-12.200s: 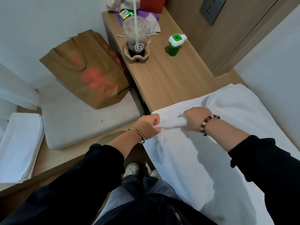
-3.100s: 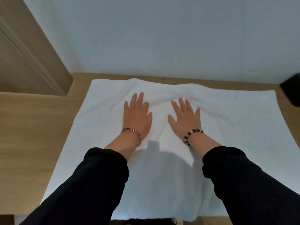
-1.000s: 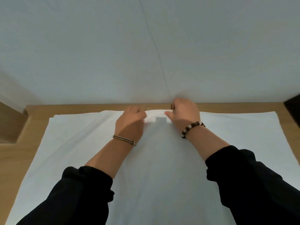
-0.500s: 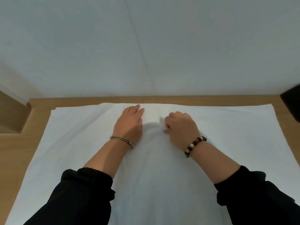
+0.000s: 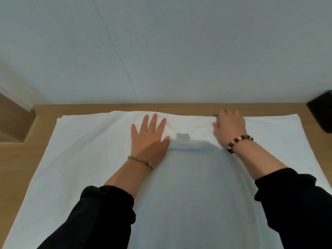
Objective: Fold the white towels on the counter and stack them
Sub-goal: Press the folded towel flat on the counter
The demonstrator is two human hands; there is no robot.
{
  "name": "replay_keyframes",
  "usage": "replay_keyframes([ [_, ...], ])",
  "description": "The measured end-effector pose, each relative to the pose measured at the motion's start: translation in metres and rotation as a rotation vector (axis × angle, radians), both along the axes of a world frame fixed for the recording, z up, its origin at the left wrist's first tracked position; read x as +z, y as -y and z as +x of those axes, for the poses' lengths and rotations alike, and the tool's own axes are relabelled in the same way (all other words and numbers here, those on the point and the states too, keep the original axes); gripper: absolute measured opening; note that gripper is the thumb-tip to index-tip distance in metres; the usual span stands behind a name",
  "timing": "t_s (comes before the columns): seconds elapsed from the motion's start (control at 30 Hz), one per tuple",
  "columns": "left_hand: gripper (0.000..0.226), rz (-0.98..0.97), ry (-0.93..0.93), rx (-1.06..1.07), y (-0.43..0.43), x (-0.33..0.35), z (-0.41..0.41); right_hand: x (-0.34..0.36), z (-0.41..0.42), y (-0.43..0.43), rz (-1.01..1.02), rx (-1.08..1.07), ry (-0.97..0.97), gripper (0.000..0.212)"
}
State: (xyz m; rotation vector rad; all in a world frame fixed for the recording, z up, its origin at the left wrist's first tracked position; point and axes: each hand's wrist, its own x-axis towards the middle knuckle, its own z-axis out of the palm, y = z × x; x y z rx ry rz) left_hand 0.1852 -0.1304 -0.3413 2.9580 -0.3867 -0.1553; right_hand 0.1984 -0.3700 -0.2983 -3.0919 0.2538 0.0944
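the left hand [image 5: 150,139] lies flat with its fingers spread, pressing the white towel [image 5: 86,155] just short of its far hem. the right hand [image 5: 230,129] sits at that same hem further right, its fingers bent at the edge. whether they pinch the cloth or only press it cannot be told. the towel is spread across the wooden counter [image 5: 19,164]. its far hem runs near the wall [image 5: 161,51] with a strip of bare wood between, and the hem humps slightly by the left hand. a dark object [image 5: 321,112] stands at the counter's right end, off the cloth.

the step looks like squaring and smoothing the sheet before a fold. to do it well, the left palm should anchor the cloth while the right draws the hem outward, parallel to the wall, so the hump flattens. the 2 hands should then sweep toward the corners. a crooked hem here would likely show as uneven edges in the stack.
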Motion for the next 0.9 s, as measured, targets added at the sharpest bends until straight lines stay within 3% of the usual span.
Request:
replay_keyframes([
  [0.17,0.058,-0.006,0.046,-0.042,-0.004,-0.001,0.000,0.004,0.029,0.032,-0.015,-0.025,-0.363,0.058],
  [0.23,0.059,-0.007,0.038,-0.032,-0.005,-0.002,0.001,0.006,0.038,0.036,0.022,-0.054,-0.383,0.055],
  [0.33,0.059,0.025,0.001,-0.014,-0.005,-0.004,0.008,0.001,0.040,0.031,0.153,-0.154,-0.148,0.033],
  [0.47,0.054,0.070,-0.036,0.013,-0.002,0.000,0.026,-0.009,0.042,0.012,0.009,-0.159,0.120,0.024],
  [0.57,0.053,0.163,-0.091,0.059,0.003,0.006,0.032,-0.007,0.043,0.005,-0.064,-0.097,0.199,0.030],
  [0.67,0.056,0.160,-0.082,0.101,0.031,0.014,0.026,-0.005,0.018,-0.004,0.038,0.012,0.360,0.045],
  [0.7,0.056,0.110,-0.058,0.057,0.047,0.016,0.018,-0.008,0.005,-0.004,0.089,0.070,0.332,0.048],
  [0.83,0.058,-0.005,-0.083,-0.160,0.097,0.007,-0.025,-0.033,-0.039,0.034,0.153,0.180,-0.081,0.055],
  [0.9,0.060,0.041,-0.073,-0.165,0.099,0.001,-0.029,-0.036,-0.038,0.066,0.116,0.284,-0.077,0.054],
])
